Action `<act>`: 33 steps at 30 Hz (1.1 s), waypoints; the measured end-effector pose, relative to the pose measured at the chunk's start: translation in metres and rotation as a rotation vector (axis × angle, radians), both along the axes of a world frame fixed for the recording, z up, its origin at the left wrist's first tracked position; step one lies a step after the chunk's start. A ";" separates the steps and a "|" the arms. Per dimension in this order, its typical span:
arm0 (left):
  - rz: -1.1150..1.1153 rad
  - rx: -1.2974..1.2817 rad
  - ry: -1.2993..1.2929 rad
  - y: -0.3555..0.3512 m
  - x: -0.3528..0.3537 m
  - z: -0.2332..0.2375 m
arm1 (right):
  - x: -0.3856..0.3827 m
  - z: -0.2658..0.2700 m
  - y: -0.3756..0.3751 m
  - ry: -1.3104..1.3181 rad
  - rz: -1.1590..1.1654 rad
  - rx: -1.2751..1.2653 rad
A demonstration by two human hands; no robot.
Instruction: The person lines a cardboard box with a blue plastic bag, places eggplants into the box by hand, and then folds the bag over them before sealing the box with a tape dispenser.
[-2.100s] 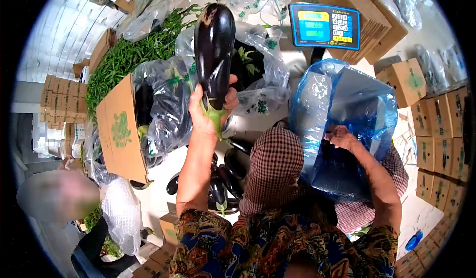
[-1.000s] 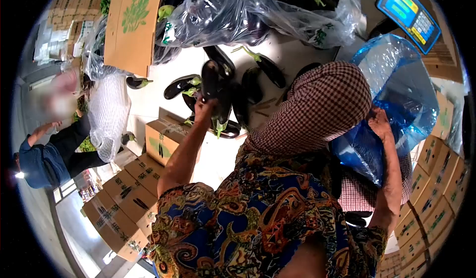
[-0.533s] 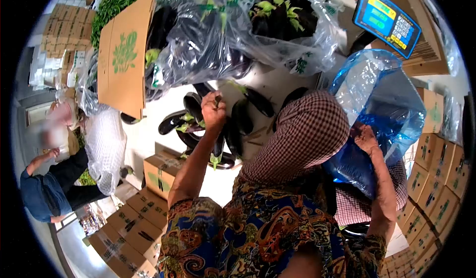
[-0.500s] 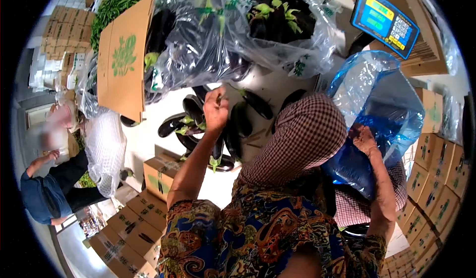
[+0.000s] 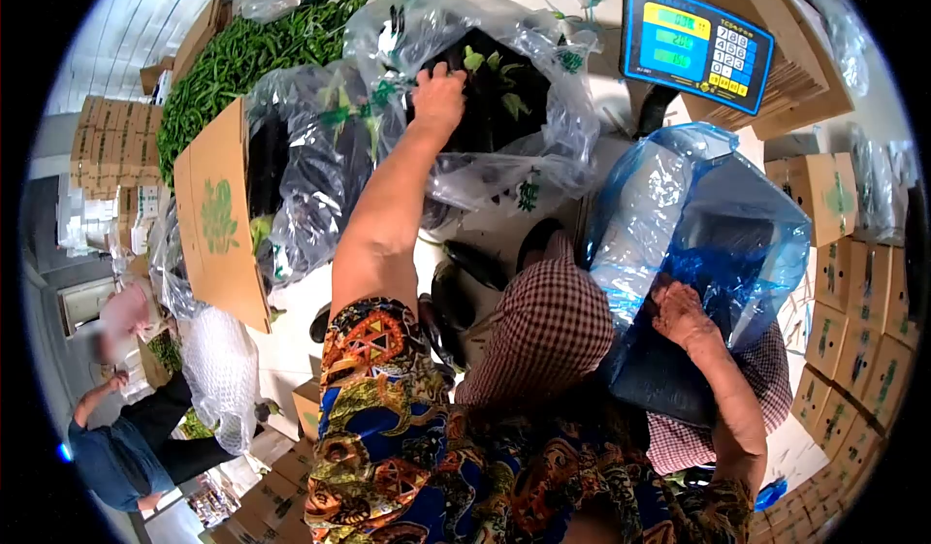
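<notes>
My left hand (image 5: 440,103) is at the left rim of a box lined with a clear plastic bag (image 5: 572,122). Dark purple eggplants (image 5: 509,122) with green stems fill it. Its fingers are curled downward, and whatever they grip is hidden. Over my knee, my right hand (image 5: 685,317) is closed on the near side of a blue plastic bag (image 5: 771,219), which stands with its mouth wide open. A dark surface shows through the bag. Loose eggplants (image 5: 474,265) lie on the floor below my left forearm.
A scale display (image 5: 696,48) stands ahead on the right. Green peppers (image 5: 228,83) are heaped at the upper left, behind a cardboard flap (image 5: 221,209). Stacked cartons (image 5: 842,336) line the right side. Another person (image 5: 121,457) is at the far left beside a white net bag (image 5: 221,365).
My left hand has moved forward from above the loose eggplants to the lined box. My right hand keeps hold of the blue bag. The view has shifted.
</notes>
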State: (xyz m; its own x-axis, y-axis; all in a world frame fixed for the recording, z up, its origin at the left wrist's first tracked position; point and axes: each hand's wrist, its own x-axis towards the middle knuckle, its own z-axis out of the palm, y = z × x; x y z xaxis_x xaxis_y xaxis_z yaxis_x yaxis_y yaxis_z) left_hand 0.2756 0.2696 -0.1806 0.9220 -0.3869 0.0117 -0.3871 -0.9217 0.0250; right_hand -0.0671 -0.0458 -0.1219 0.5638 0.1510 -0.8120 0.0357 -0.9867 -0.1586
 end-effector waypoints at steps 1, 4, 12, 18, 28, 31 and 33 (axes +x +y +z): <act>-0.041 0.062 -0.023 0.003 0.012 -0.007 | -0.013 -0.013 -0.005 -0.144 0.036 0.046; -0.120 -0.008 -0.182 0.012 0.017 -0.019 | -0.015 -0.007 -0.007 -0.284 0.040 0.101; 0.295 -1.361 0.248 0.057 -0.027 0.096 | 0.006 0.019 -0.011 -0.281 -0.173 0.223; 0.262 -1.833 0.611 0.090 -0.082 0.170 | 0.023 0.072 -0.011 -0.346 -0.260 0.265; 0.322 -1.590 0.108 0.091 -0.133 0.161 | 0.005 0.120 -0.007 -0.513 -0.465 0.639; 0.356 -1.481 0.019 0.094 -0.147 0.174 | -0.003 0.123 -0.007 -0.484 -0.511 0.690; 0.324 -1.482 0.073 0.097 -0.165 0.188 | -0.004 0.123 -0.005 -0.461 -0.552 0.764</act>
State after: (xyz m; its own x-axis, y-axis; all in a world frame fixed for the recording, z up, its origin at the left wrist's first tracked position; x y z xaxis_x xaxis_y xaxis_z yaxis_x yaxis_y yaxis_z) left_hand 0.1105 0.3669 0.0073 0.9781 0.1459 0.1482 -0.1360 -0.0903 0.9866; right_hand -0.0713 -0.0508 0.0016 0.9408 0.1609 -0.2982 -0.1733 -0.5277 -0.8316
